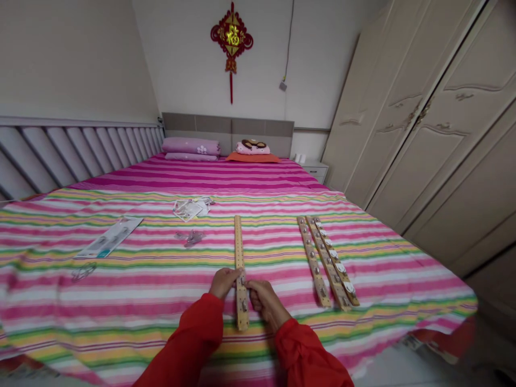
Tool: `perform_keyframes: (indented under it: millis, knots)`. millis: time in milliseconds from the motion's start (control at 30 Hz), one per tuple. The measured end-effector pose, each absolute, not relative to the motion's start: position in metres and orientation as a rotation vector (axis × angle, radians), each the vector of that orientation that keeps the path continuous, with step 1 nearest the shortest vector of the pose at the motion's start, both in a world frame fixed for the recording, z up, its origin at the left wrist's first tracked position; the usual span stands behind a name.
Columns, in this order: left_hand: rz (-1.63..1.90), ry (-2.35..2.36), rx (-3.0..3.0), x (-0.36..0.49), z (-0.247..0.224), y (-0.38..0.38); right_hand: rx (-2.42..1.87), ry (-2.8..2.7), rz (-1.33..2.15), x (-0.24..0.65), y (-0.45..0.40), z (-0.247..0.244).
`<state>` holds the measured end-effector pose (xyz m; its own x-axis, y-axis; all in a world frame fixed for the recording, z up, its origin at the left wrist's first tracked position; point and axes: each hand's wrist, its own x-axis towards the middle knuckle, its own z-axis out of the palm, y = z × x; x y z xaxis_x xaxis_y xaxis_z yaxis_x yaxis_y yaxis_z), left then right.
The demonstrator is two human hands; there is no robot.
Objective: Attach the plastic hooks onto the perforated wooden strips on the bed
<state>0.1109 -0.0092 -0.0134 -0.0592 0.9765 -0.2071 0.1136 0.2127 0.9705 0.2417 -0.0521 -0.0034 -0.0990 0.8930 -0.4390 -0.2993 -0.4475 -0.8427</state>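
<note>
A long, narrow wooden strip (239, 244) with a row of small holes lies lengthwise on the striped cloth in front of me. Small metal pieces (244, 305) sit on its near part. My left hand (224, 282) grips the strip's left edge, thumb on top. On the other side, my right hand (264, 300) is closed in a pinch at a small metal piece on the strip; the fingertips partly hide it. Three more strips with metal pieces lie to the right: a left one (313, 260), a middle one (328, 263) and a right one with white discs (339, 266).
Clear packets (193, 208) and a small heap of metal parts (192, 238) lie beyond my left hand. Farther left are a long flat package (110, 237) and a thin looped item (84, 271). Folded bedding (191, 146) rests by the headboard (197, 123).
</note>
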Motion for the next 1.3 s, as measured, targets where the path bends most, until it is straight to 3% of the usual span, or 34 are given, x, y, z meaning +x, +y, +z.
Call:
perform_keyframes:
  millis: [767,1300]
  knots:
    - [1.173,1.624,1.064,0.117,-0.025,-0.015,-1.182,-0.843,1.795,0.247,-0.053,-0.010]
    - [0.946,1.501,1.186,0.109,-0.021,-0.016,-1.185,-0.946,1.737,0.244,-0.054,-0.029]
